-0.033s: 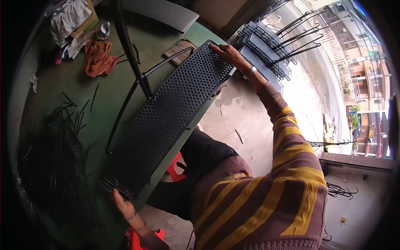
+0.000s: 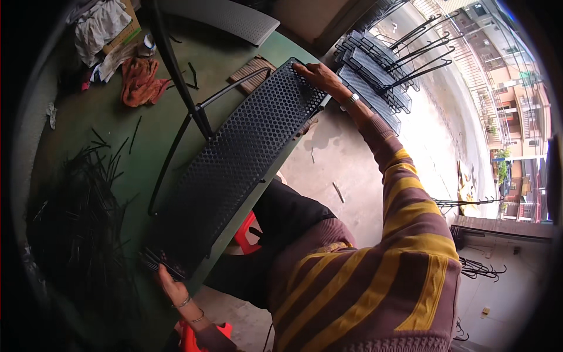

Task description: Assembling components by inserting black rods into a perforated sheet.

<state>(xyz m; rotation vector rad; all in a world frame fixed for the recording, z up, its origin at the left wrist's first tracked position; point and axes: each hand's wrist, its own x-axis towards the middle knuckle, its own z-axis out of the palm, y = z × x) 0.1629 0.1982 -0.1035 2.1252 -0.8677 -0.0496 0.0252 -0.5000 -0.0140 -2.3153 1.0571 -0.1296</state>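
A long black perforated metal panel (image 2: pixel 240 138) lies slantwise over the green table (image 2: pixel 88 114). At its far right end my right hand (image 2: pixel 321 77) is closed over the corner, thumb side on the mesh. My left hand (image 2: pixel 172 287) is at the near left end, its fingers mostly lost in shadow. Thin dark strips (image 2: pixel 157 258) show at those fingers, against the panel's end, and appear gripped there. A black tubular frame (image 2: pixel 196 111) rises from the panel's far side and looks joined to it.
Loose thin black strips (image 2: pixel 82 217) are heaped on the table's left. Beyond lie an orange-red cloth (image 2: pixel 141 82), white rags (image 2: pixel 97 35) and a grey perforated panel (image 2: pixel 234 20). Black racks (image 2: pixel 375 76) are stacked on the floor at right. A red stool (image 2: pixel 247 234) shows below.
The whole view has shifted very slightly, with the upright tube leaning a little further left. Both hands keep their places on the panel.
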